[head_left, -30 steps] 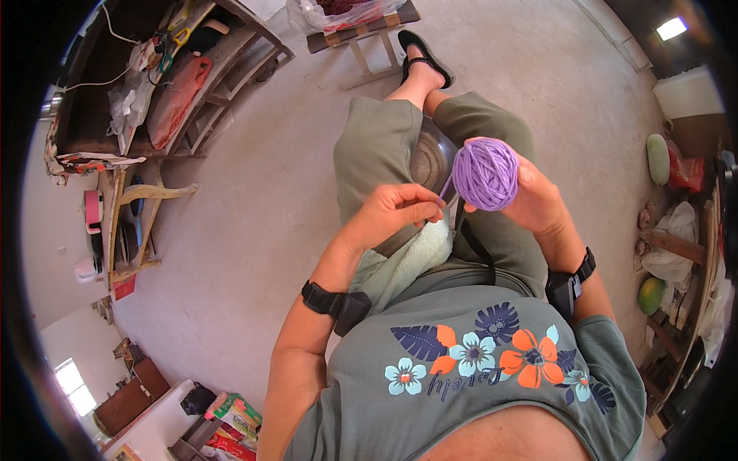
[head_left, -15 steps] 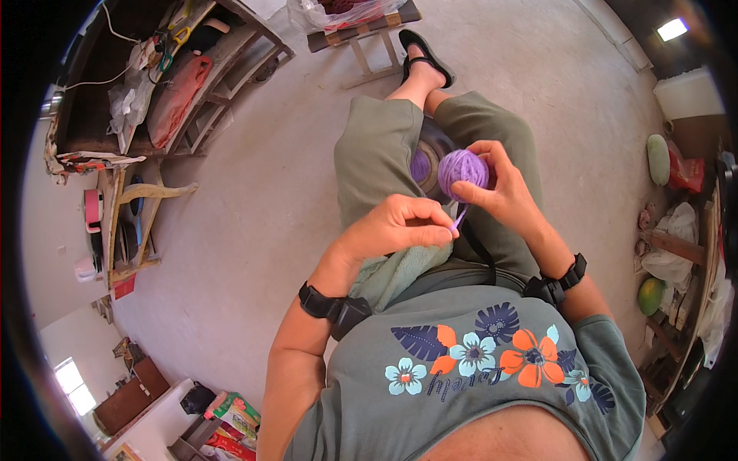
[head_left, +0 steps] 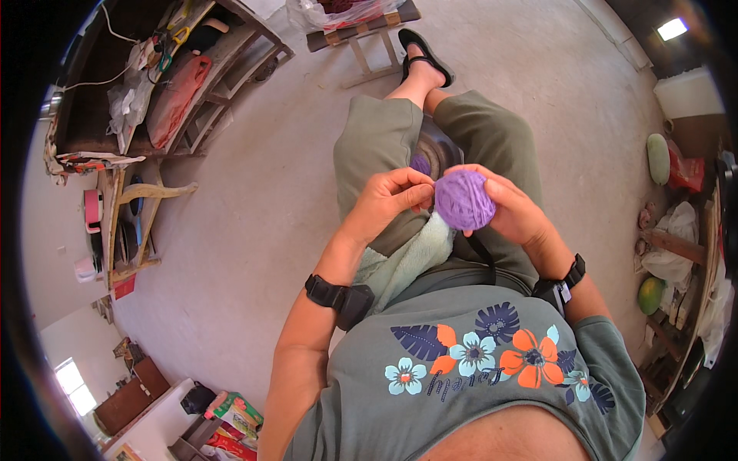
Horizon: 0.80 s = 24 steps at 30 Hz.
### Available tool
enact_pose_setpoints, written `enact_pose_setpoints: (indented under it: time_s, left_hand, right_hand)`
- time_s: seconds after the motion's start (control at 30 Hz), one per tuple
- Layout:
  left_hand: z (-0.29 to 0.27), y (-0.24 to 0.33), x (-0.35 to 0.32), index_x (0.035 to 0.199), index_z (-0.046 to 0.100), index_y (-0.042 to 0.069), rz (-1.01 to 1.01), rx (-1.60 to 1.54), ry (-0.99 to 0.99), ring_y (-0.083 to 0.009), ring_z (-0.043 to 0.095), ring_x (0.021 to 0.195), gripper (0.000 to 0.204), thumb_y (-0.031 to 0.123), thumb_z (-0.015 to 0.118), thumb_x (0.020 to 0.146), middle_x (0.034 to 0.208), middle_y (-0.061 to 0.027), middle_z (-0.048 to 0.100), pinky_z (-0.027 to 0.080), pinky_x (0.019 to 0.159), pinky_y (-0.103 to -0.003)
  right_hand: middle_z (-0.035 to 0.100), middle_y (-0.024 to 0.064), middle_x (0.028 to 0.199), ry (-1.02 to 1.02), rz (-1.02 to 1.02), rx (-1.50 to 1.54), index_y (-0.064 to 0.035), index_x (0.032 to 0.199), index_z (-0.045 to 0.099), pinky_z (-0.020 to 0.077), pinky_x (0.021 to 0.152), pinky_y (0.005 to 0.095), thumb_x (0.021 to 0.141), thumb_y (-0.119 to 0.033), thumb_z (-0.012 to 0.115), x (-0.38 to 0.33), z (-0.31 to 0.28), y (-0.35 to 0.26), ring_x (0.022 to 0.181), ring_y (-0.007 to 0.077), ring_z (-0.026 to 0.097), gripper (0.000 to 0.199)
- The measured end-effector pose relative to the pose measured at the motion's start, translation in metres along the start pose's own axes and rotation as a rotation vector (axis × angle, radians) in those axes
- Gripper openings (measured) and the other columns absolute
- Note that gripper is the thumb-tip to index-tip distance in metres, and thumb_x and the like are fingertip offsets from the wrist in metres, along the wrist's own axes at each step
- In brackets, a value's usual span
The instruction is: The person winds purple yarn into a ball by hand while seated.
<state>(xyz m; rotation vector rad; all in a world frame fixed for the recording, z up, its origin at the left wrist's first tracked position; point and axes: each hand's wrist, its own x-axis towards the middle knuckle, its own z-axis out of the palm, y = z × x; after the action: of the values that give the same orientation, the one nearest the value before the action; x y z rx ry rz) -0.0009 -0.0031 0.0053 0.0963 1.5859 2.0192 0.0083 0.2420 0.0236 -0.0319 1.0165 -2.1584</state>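
Note:
A round ball of purple yarn (head_left: pixel 466 201) is gripped in my right hand (head_left: pixel 513 206), whose fingers wrap its far and right sides. Close against the ball's left side, my left hand (head_left: pixel 393 198) is closed in a pinch; the strand at its fingertips is hard to make out here. Beyond the hands, between my knees, a dark round container (head_left: pixel 438 146) holds more purple yarn (head_left: pixel 420 164). Across my lap lies a pale green towel (head_left: pixel 411 257), partly under my left hand.
A small bench (head_left: pixel 365 27) with a plastic bag on it stands ahead of my foot. Cluttered wooden shelves (head_left: pixel 223 84) are at the far left. Along the right wall lie a long pale green gourd (head_left: pixel 658 160), a green-yellow melon (head_left: pixel 649 296) and plastic bags (head_left: pixel 673 253).
The yarn ball has come nearer and turned in my right hand. My left hand has moved up and slightly left, from below the ball to beside it.

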Motion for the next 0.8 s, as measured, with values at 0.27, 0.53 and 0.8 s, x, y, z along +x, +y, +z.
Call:
enact_pose_setpoints:
  time_s: [0.27, 0.53, 0.8]
  left_hand:
    - [-0.002, -0.025, 0.008, 0.106, 0.071, 0.000, -0.080, 0.034, -0.014, -0.0074, 0.061, 0.078, 0.019, 0.015, 0.066, 0.096, 0.090, -0.0024, 0.071, 0.049, 0.071, -0.023]
    - [-0.002, -0.029, 0.008, 0.104, 0.073, 0.000, -0.113, 0.068, -0.112, -0.0061, 0.062, 0.080, 0.018, 0.014, 0.069, 0.093, 0.089, -0.0016, 0.071, 0.050, 0.070, -0.022]
    - [-0.005, -0.022, 0.001, 0.098, 0.072, 0.000, -0.086, 0.063, -0.151, -0.0058, 0.062, 0.079, 0.013, 0.011, 0.071, 0.092, 0.087, -0.0003, 0.069, 0.049, 0.071, -0.022]
  right_hand:
    - [0.058, 0.0094, 0.125, 0.122, -0.129, -0.020, -0.0037, 0.141, 0.039, 0.0516, 0.092, 0.0337, 0.095, -0.033, 0.062, 0.017, -0.010, -0.003, 0.109, 0.0171, 0.061, 0.059]
    - [0.062, 0.0091, 0.111, 0.420, -0.169, -0.343, -0.0006, 0.129, 0.043, 0.0531, 0.083, 0.0311, 0.086, -0.029, 0.076, 0.031, -0.016, 0.013, 0.097, 0.0158, 0.063, 0.060]
    - [0.066, 0.0111, 0.097, 0.567, -0.247, -1.087, 0.0011, 0.124, 0.050, 0.0535, 0.079, 0.0332, 0.079, -0.027, 0.082, 0.027, -0.006, 0.012, 0.088, 0.0179, 0.064, 0.062]
